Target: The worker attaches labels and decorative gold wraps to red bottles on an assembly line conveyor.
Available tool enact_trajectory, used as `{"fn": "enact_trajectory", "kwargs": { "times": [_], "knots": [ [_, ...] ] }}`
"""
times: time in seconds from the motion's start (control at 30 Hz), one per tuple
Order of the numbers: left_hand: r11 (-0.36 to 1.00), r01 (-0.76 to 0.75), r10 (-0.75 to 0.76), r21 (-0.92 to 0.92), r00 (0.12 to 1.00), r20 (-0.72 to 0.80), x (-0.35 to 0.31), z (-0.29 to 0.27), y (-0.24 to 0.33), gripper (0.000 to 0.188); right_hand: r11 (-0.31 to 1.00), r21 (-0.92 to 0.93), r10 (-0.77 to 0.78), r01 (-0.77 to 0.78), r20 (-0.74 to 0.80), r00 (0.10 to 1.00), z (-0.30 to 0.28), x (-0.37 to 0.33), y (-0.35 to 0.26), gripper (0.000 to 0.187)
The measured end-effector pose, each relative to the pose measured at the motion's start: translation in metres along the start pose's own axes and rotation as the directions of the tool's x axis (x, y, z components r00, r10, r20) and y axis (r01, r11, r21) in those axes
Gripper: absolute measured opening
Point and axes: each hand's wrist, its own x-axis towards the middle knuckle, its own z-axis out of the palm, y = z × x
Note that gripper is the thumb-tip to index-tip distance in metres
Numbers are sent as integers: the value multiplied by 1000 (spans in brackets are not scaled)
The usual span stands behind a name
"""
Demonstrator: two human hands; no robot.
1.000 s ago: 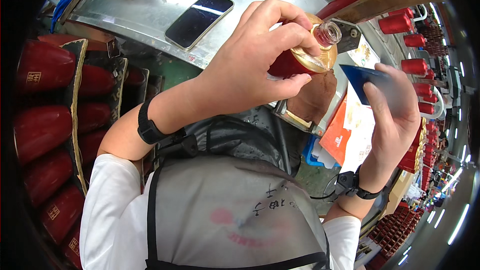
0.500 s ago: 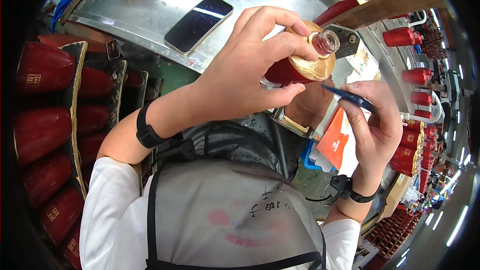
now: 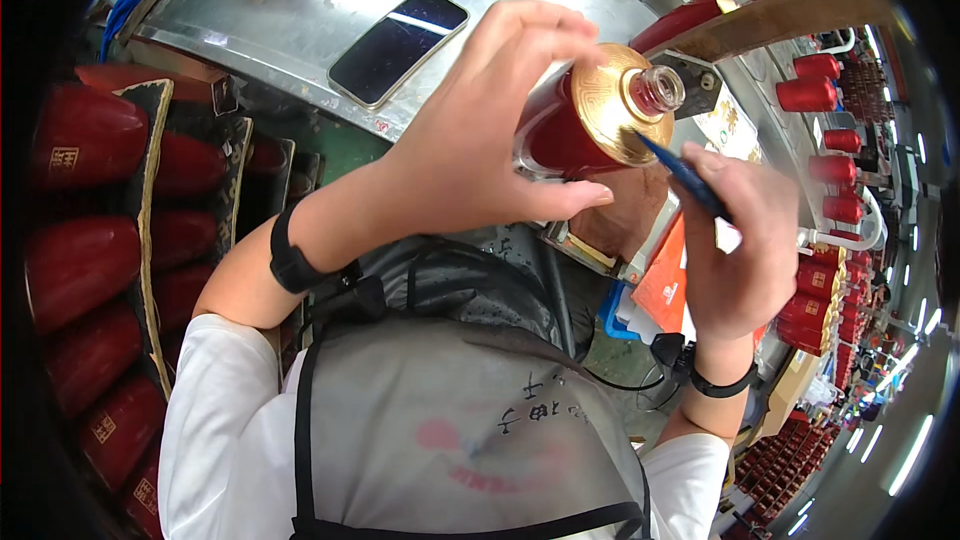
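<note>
A red glass bottle [image 3: 560, 130] with a gold shoulder and a clear, uncapped threaded neck lies tilted at the middle right, its mouth facing right. My left hand [image 3: 460, 140] curves round its body, fingers over the far side and thumb along the near side; the fingertips are blurred. Pinched in my right hand [image 3: 745, 250] is a slim dark-blue pointed tool [image 3: 690, 180] that resembles tweezers. Its tip meets the gold shoulder just below the neck. Whether anything under the bottle bears its weight is hidden.
A phone [image 3: 398, 48] lies on the metal worktop [image 3: 270, 30]. Red bottles [image 3: 85, 250] fill racks at left. A brown block [image 3: 625, 210] sits beneath the bottle, with orange paper [image 3: 662, 285] beside it. A curved wooden board [image 3: 790, 18] juts in from upper right.
My left fingers have slid off the bottle's neck and shoulder toward its body. The dark-blue tool's tip has moved up and left onto the gold shoulder.
</note>
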Motion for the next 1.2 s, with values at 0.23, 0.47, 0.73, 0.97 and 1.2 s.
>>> {"fn": "enact_trajectory", "kwargs": {
  "times": [0.23,0.47,0.73,0.97,1.2],
  "knots": [
    [966,164,-161,-200,986,32,10,35,-15,93,998,-26,-63,66,94,994,8,2,-18,39],
    [960,156,-162,-233,987,-3,10,42,-18,84,987,-137,-85,88,30,996,7,16,-19,38],
    [971,151,-170,-184,981,-94,8,46,-16,81,989,-63,-112,133,268,957,4,7,-19,39],
    [972,114,-143,-208,981,-132,7,52,-21,84,974,-152,-143,165,145,979,18,20,-20,38],
    [973,141,-165,-181,978,-125,7,51,-20,75,971,-114,-195,212,150,969,0,24,-24,40]
  ]
}}
